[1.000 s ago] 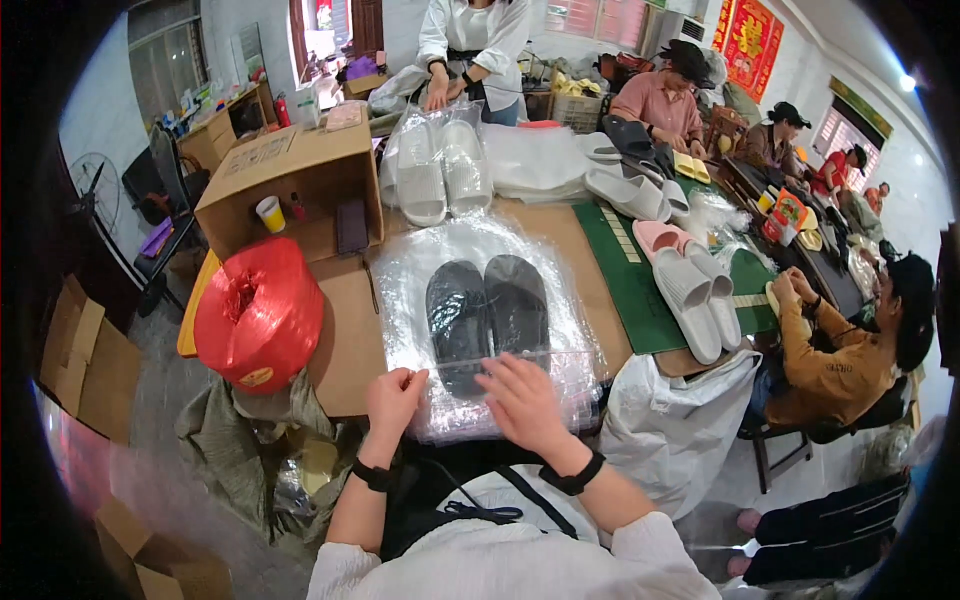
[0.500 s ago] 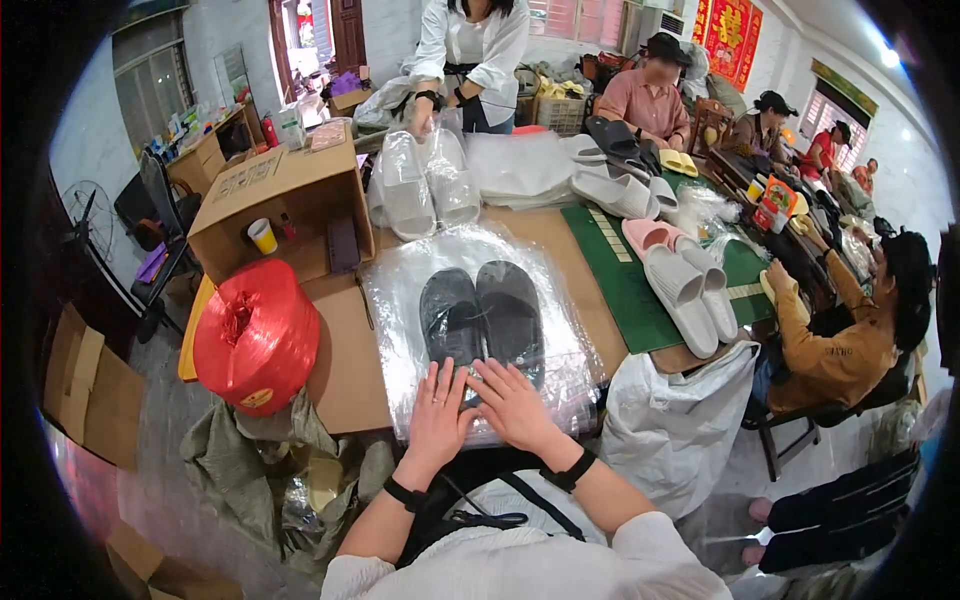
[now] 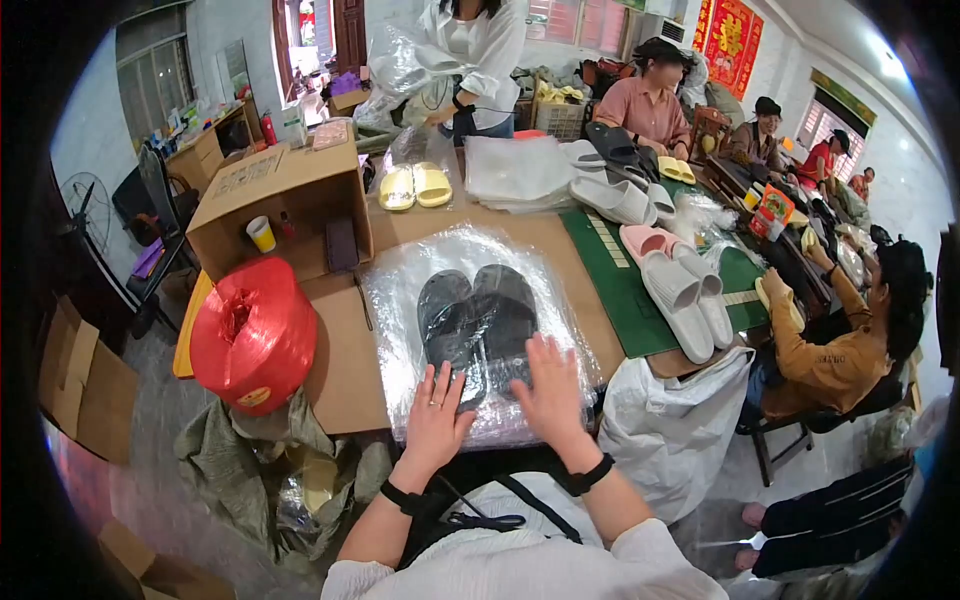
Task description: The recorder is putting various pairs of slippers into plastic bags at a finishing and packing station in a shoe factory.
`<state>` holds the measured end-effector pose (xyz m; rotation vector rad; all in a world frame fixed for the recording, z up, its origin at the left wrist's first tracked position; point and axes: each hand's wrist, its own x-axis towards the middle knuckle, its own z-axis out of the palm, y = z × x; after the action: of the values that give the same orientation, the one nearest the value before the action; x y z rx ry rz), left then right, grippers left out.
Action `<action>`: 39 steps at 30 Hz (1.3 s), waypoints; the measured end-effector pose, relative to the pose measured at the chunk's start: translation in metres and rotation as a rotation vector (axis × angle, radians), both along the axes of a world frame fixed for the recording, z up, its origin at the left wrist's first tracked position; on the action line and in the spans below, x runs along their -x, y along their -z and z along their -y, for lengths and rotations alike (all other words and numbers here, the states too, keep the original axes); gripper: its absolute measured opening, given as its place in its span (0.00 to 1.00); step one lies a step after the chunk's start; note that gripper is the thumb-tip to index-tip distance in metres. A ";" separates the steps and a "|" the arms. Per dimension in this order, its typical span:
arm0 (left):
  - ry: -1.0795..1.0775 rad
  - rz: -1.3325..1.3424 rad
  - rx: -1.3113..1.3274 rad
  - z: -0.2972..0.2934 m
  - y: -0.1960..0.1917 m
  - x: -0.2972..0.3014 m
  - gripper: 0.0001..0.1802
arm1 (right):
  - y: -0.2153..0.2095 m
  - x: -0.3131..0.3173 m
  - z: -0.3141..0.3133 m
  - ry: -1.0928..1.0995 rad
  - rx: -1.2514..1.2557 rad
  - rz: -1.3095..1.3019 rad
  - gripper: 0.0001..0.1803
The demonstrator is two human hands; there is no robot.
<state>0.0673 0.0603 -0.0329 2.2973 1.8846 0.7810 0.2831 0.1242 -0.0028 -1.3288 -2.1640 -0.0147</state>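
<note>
Head view: red twine spool [image 3: 255, 332] beside bagged slippers [image 3: 478, 318]

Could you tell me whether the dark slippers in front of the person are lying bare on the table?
No, the dark slippers lie inside a clear plastic bag, with both hands pressing on it.

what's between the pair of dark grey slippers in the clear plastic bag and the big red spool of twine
In the head view, only bare brown cardboard tabletop separates the dark grey slippers from the red twine spool, beyond the clear plastic bag edge.
</note>
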 end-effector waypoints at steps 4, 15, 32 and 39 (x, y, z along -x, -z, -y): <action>0.007 -0.176 -0.001 -0.004 0.019 0.004 0.39 | 0.007 0.057 0.021 -0.382 0.124 -0.047 0.40; 0.041 0.053 0.033 -0.002 -0.004 0.006 0.38 | 0.033 -0.006 -0.008 -0.144 0.094 -0.064 0.35; -0.335 0.553 0.237 -0.049 -0.023 0.035 0.29 | 0.042 -0.005 -0.007 -0.089 0.086 -0.093 0.33; -0.115 1.272 0.260 -0.062 -0.024 0.021 0.28 | 0.043 -0.009 -0.008 -0.083 0.084 -0.122 0.32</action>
<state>0.0462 0.1221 -0.0084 0.9976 1.3189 1.4033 0.2924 0.1322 -0.0455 -1.2507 -2.1350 0.1875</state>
